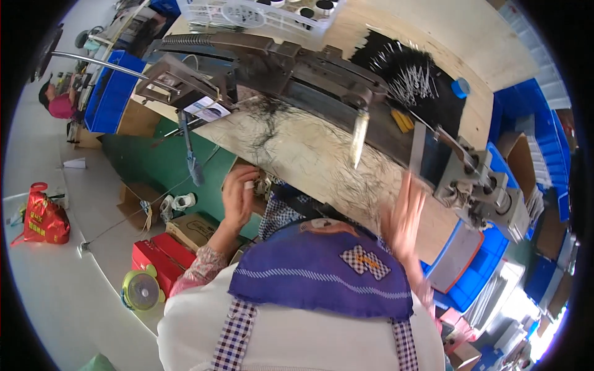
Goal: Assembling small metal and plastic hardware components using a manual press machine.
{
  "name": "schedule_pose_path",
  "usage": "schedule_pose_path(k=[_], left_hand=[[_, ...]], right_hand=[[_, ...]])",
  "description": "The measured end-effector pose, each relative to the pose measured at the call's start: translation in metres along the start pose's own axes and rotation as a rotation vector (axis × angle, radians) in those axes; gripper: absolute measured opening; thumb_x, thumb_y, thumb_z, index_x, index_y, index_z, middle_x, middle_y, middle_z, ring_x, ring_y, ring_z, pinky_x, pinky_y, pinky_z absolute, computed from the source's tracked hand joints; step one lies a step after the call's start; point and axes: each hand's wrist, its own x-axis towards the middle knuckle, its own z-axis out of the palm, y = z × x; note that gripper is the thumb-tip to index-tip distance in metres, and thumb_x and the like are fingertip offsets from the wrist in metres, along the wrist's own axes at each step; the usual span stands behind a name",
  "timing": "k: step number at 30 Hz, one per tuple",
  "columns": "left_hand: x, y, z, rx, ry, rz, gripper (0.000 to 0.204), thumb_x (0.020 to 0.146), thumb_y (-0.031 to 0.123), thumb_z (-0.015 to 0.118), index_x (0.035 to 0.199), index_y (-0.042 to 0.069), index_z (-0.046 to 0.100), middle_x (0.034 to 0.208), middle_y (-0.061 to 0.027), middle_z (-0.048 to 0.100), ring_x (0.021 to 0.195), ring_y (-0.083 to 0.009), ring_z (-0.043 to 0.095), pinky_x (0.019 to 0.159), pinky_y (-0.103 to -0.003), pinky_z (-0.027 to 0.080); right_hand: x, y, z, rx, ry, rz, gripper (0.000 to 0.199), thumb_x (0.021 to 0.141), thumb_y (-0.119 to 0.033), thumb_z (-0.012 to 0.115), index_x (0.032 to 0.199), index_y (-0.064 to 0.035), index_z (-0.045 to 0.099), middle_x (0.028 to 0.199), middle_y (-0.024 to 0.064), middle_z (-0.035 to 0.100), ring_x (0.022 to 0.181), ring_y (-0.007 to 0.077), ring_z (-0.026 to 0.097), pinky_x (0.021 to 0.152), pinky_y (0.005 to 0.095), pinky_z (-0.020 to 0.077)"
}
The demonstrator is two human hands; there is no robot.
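Observation:
At the near left edge of the bench (297, 145), my left hand (237, 196) has its fingers bent inward, with a white band around one of them. Whatever those fingers may hold is hidden. My right hand (403, 210) is over the right part of the bench edge, smeared by motion, with its fingers stretched out. Just beyond its fingertips lies a flat metal strip (417, 148) at the machine's side. Across the bench runs a long dark metal machine (309, 74), with a tape-wrapped handle (359, 139) pointing toward me. Loose dark hair-like fibres cover the wood.
Thin metal pins (413, 80) lie in a heap on a black mat, near a blue tape roll (461, 88) and a yellow block (402, 120). A metal clamp-like fixture (486, 185) juts out at right. Blue bins (114, 89) flank the bench. A green fan (142, 289) stands on the floor.

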Motion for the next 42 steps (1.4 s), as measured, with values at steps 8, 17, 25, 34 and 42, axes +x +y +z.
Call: schedule_pose_path(k=[8,17,25,34,42], left_hand=[[0.047,-0.167,-0.049,0.548,0.308,-0.110,0.056,0.093,0.025,0.049,0.143,0.004,0.035,0.153,-0.0205,0.021,0.142,-0.0432,0.008,0.112,-0.058,0.006],[0.139,-0.118,0.009,0.674,-0.212,-0.111,0.042,0.094,0.031,0.045,0.124,0.002,0.053,0.117,-0.0247,0.058,0.102,-0.0376,0.059,0.081,-0.050,0.048],[0.142,-0.073,0.025,0.416,0.046,0.102,0.035,0.097,0.028,0.045,0.114,0.001,0.059,0.087,-0.0205,0.066,0.069,-0.0386,0.063,0.061,-0.043,0.049],[0.116,-0.136,-0.023,0.455,0.168,0.074,0.026,0.091,0.020,0.055,0.108,0.003,0.062,0.107,-0.0170,0.064,0.096,-0.0407,0.058,0.086,-0.051,0.042],[0.141,-0.149,-0.024,0.177,0.075,-0.028,0.032,0.081,0.017,0.064,0.112,0.008,0.064,0.111,-0.0132,0.065,0.103,-0.0325,0.061,0.086,-0.042,0.048]], right_hand=[[-0.120,0.055,-0.005,-0.343,-0.090,0.341,0.094,0.081,-0.047,0.063,0.143,0.0092,0.020,0.150,0.0283,0.014,0.139,0.0456,0.011,0.113,0.0540,0.0123],[0.003,-0.002,0.041,-0.290,-0.331,0.095,0.097,0.079,-0.061,0.060,0.141,0.0061,0.026,0.149,0.0287,0.018,0.137,0.0466,0.016,0.113,0.0547,0.0147],[0.128,-0.094,0.127,-0.160,-0.242,-0.416,0.095,0.083,-0.062,0.053,0.138,0.0103,0.028,0.147,0.0266,0.025,0.134,0.0408,0.028,0.112,0.0482,0.0230],[0.152,-0.107,0.137,-0.038,-0.203,-0.508,0.092,0.083,-0.061,0.054,0.138,0.0090,0.031,0.147,0.0232,0.027,0.130,0.0382,0.033,0.109,0.0440,0.0287],[0.180,-0.135,0.166,-0.119,-0.170,-0.572,0.086,0.083,-0.058,0.054,0.135,0.0084,0.037,0.138,0.0234,0.041,0.128,0.0342,0.037,0.110,0.0429,0.0280]])
